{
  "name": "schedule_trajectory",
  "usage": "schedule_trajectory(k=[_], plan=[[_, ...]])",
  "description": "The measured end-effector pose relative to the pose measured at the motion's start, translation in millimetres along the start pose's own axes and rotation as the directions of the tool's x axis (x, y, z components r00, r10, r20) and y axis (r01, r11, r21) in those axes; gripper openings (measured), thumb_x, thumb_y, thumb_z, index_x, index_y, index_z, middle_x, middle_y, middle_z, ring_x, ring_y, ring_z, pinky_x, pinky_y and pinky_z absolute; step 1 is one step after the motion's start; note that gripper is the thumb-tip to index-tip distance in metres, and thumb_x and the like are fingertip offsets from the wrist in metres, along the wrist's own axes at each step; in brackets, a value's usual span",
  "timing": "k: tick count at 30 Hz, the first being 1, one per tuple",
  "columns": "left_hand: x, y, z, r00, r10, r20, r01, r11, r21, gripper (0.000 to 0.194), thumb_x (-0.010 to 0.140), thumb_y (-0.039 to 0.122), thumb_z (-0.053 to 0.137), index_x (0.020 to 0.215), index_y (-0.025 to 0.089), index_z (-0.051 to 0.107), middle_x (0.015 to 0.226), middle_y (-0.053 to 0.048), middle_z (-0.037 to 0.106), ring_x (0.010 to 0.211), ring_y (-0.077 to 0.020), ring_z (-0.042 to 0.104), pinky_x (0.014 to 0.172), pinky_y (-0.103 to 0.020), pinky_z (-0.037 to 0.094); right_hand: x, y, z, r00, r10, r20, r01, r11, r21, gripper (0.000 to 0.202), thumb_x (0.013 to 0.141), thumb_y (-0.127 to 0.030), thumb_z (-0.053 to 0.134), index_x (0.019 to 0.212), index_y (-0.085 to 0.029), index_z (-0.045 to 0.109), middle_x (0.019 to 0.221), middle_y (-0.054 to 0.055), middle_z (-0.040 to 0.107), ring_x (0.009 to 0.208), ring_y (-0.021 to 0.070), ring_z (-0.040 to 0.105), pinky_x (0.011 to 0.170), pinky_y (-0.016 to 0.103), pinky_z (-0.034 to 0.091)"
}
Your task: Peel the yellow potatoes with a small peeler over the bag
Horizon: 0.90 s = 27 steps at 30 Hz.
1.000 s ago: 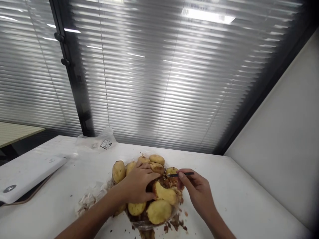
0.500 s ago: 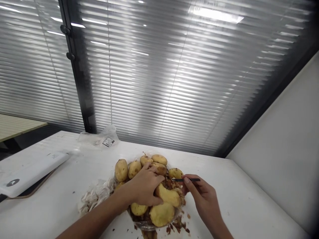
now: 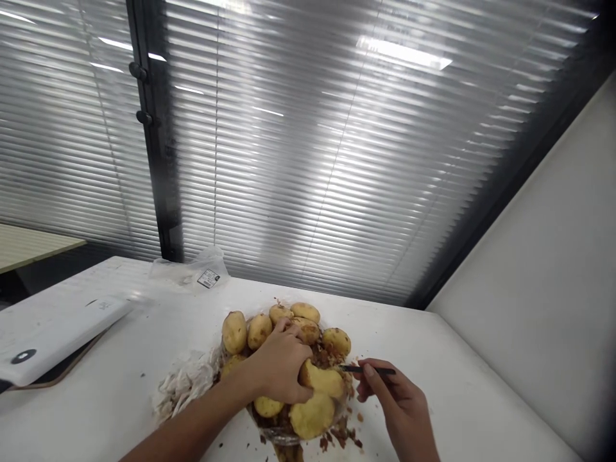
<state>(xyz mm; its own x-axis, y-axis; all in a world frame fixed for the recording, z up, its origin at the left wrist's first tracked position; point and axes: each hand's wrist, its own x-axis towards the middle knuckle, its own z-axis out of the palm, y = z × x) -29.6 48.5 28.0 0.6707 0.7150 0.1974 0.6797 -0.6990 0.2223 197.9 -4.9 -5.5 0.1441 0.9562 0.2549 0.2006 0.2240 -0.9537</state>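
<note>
My left hand rests over a heap of potatoes, its thumb and fingers curled against the left end of a pale, partly peeled potato. Between the thumb and fingers of my right hand is a thin black tool, held like a pen. Its narrow tip points left, close to the upper right side of that potato; whether it touches cannot be made out. Another pale potato lies just in front. Brown peelings fill the middle of the heap, which sits on clear plastic.
Several potatoes line the heap's back and left. Crumpled white plastic lies left of it. A clear bag with a label is farther back. A white device rests at left on the white table. Scraps lie scattered in front.
My right hand and the black tool have shifted a little down and to the right. My left hand keeps its place at the potato. The camera view has tilted slightly.
</note>
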Motion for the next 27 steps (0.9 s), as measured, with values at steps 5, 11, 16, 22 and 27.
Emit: schedule_trajectory(k=[5,11,16,22,27], plan=[[-1.1,4.4,8.5,0.995,-0.063,-0.075,0.058,0.996,-0.074,0.034,0.053,0.047,0.07,0.072,0.021,0.059,0.066,0.001,0.055,0.079,-0.0209,0.053,0.099,-0.043,0.033,-1.3,-10.9,9.4,1.0,0.01,-0.024,-0.01,1.0,0.009,0.037,0.081,-0.051,0.065,0.088,-0.015,0.069,0.064,0.005,0.065,0.059,0.0175,0.058,0.059,0.028,0.05],[-5.5,12.4,13.6,0.982,-0.065,-0.178,0.052,0.996,-0.077,0.035,0.053,0.045,0.069,0.077,0.022,0.06,0.067,0.001,0.057,0.086,-0.024,0.055,0.105,-0.049,0.028,-2.9,-12.2,14.7,0.999,0.0,-0.048,0.002,0.999,0.04,0.036,0.081,-0.05,0.065,0.087,-0.016,0.069,0.061,0.004,0.064,0.057,0.0172,0.057,0.059,0.027,0.05],[-7.4,12.8,16.7,0.937,-0.053,-0.345,0.054,0.999,-0.006,0.031,0.058,0.038,0.066,0.082,0.02,0.059,0.078,-0.003,0.063,0.096,-0.0254,0.054,0.109,-0.052,0.023,0.9,-5.8,10.0,0.999,-0.039,-0.034,0.039,0.999,0.014,0.037,0.082,-0.051,0.064,0.089,-0.015,0.069,0.063,0.005,0.065,0.057,0.0182,0.059,0.056,0.028,0.051],[-4.2,14.8,30.3,0.89,-0.228,-0.394,0.271,0.961,0.055,0.042,0.065,0.061,0.063,0.077,0.02,0.064,0.074,-0.009,0.067,0.096,-0.0329,0.055,0.106,-0.058,0.027,15.5,-11.6,16.1,0.998,-0.033,0.059,0.031,0.999,0.043,0.036,0.084,-0.051,0.062,0.087,-0.016,0.067,0.063,0.004,0.064,0.059,0.0181,0.059,0.059,0.027,0.05],[-8.0,16.5,21.5,0.934,-0.251,-0.254,0.271,0.962,0.046,0.042,0.063,0.062,0.068,0.07,0.021,0.064,0.071,-0.005,0.066,0.09,-0.03,0.057,0.107,-0.056,0.026,27.6,-3.2,28.1,0.977,0.018,0.213,-0.032,0.998,0.061,0.04,0.084,-0.054,0.059,0.081,-0.015,0.066,0.068,0.006,0.065,0.06,0.0168,0.058,0.056,0.027,0.048]])
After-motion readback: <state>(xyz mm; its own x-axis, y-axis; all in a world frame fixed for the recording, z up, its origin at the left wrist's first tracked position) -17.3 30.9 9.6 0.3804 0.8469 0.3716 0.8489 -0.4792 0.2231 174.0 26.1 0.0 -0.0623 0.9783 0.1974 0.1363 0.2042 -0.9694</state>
